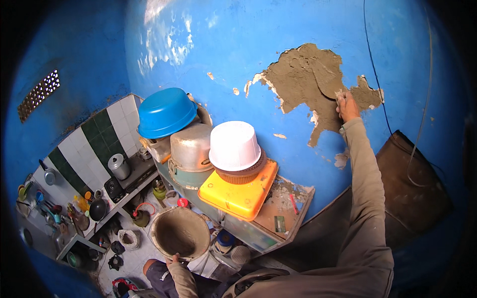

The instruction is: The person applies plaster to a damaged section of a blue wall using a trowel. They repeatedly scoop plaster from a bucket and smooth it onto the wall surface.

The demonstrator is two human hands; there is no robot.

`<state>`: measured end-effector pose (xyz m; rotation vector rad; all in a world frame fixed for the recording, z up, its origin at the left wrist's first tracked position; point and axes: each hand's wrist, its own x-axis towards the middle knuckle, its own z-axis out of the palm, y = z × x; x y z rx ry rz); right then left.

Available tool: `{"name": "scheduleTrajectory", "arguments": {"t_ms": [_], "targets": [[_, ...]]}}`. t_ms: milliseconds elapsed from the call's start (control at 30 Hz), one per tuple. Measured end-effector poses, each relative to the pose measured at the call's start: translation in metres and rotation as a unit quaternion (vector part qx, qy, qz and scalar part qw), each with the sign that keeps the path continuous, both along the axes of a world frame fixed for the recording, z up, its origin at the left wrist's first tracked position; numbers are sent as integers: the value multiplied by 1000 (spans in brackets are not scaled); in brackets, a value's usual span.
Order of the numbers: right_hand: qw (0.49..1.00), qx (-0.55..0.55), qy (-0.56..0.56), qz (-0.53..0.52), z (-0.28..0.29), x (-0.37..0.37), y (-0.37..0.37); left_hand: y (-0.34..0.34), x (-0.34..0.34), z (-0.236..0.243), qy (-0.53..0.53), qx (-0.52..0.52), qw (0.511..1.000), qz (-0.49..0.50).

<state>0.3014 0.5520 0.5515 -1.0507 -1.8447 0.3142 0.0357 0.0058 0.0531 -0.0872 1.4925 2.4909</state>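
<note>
My right hand (pixel 347 106) is raised to the blue wall (pixel 233 54). Its fingers are closed round the handle of what looks like a trowel (pixel 323 79), its blade flat on the wall and so smeared with mortar that it blends in. Under it lies a rough patch of wet grey-brown mortar (pixel 293 72), edged by chipped paint and plaster. Low down, my left hand (pixel 174 259) grips the near rim of a round bucket (pixel 198 222), tilted toward me, with wet mortar inside. The fingers on the bucket's underside are partly hidden.
Left of the patch, a cabinet (pixel 248 237) carries an orange tray (pixel 238 196), a white basket (pixel 233 144), metal pots and a blue basin (pixel 166 111). Cables (pixel 373 64) hang beside my right arm above a dark brown board (pixel 412 184). A stove counter (pixel 141 174) stands far left.
</note>
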Motion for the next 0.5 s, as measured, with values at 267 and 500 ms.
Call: {"name": "scheduleTrajectory", "arguments": {"t_ms": [267, 500], "targets": [[984, 147, -88, -49, -51, 19, -8, 10, 0, 9, -93, -6, 996, 15], [941, 159, -269, -130, -47, -60, -21, 11, -5, -5, -88, -44, 995, -5]]}}
